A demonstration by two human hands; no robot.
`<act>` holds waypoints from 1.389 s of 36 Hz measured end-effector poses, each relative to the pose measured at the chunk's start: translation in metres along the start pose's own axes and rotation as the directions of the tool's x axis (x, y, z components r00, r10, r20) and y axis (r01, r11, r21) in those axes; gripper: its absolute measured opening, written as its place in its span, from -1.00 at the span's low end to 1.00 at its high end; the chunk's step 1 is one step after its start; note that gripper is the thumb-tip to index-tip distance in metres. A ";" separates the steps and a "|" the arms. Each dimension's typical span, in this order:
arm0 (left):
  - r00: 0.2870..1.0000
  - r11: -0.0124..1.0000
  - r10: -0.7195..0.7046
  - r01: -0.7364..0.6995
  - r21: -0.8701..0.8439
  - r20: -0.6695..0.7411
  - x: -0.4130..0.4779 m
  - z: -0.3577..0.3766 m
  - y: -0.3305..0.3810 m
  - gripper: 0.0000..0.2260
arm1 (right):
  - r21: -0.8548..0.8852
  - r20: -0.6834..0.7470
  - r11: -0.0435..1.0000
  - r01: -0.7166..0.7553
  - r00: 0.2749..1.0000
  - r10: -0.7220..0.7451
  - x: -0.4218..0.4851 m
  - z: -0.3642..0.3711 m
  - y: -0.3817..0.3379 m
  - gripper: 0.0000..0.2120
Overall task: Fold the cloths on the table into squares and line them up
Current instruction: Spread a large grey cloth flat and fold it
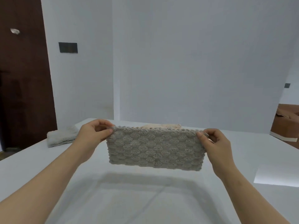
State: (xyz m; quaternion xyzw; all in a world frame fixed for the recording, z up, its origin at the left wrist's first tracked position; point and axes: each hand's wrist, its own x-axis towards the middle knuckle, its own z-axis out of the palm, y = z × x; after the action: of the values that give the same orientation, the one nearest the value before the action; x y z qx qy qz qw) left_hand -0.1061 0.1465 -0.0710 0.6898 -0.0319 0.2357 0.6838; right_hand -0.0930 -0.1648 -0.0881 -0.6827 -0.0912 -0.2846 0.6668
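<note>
— While we hold the grey cloth up in the air over the white table, which way does it run?
— Its long side runs from left to right, across in front of us. The right end sits a tiny bit lower. The short side hangs down, and the bottom edge does not touch the table.
— How do we hold it?
— Our left hand pinches the top left corner between thumb and fingers. Our right hand pinches the top right corner the same way. The top edge is stretched out between them.
— Is it folded?
— It looks thick and bumpy, and it is wider than it is tall, but we cannot tell how many layers it has.
— What else is on the table?
— A fluffy white cloth lies folded near the far left edge. A pale peach cloth lies at the far side, behind the top of the grey one, and we see only a bit of it
</note>
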 end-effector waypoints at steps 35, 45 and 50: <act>0.992 0.669 -0.116 0.042 0.742 0.048 -0.010 0.020 -0.085 -0.77 | -0.514 0.094 0.844 -0.155 0.967 0.235 -0.019 0.005 0.074 -0.85; 0.998 0.590 -0.055 0.014 0.807 0.022 -0.004 0.031 -0.099 -0.78 | -0.520 0.046 0.839 -0.161 0.975 0.216 -0.006 0.016 0.081 -0.78; 0.974 0.380 0.037 -0.222 0.898 0.225 -0.020 0.056 -0.091 -0.68 | -0.571 0.134 0.800 -0.187 0.939 0.316 -0.006 0.017 0.079 -0.68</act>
State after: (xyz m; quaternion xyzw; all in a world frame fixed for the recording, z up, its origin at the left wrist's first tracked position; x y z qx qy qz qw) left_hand -0.0744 0.0926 -0.1604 0.9642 -0.0076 0.2082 0.1637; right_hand -0.0536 -0.1548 -0.1586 -0.8785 0.0124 -0.1289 0.4599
